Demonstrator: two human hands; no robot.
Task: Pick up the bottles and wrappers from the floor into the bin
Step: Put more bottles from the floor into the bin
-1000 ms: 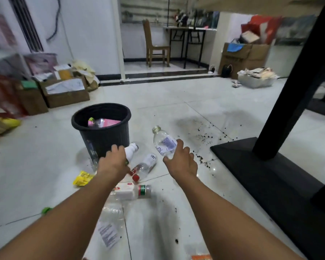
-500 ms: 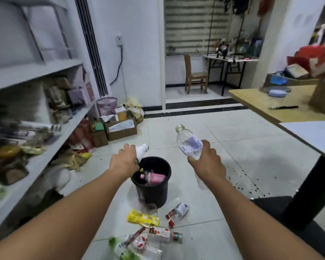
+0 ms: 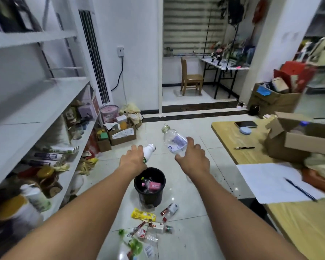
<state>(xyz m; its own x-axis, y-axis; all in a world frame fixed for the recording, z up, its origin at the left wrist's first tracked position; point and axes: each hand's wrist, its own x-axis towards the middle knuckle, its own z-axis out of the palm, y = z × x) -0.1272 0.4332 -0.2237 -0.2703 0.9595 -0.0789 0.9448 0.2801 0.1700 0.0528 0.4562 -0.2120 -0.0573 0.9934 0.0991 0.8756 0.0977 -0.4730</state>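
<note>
While both arms reach out above the black bin (image 3: 150,198), the left hand (image 3: 132,162) is wrapped round a white bottle (image 3: 148,152) and the right hand (image 3: 192,160) clasps a clear bottle (image 3: 174,140), both bottles in the air! A yellow wrapper (image 3: 143,214) lies on the floor (image 3: 195,231), just beside the bin's near wall.

Two bottles are held: one white bottle (image 3: 149,151) in the left hand (image 3: 132,162), one clear bottle (image 3: 174,143) in the right hand (image 3: 192,160); one bin (image 3: 152,198) sits below.
</note>
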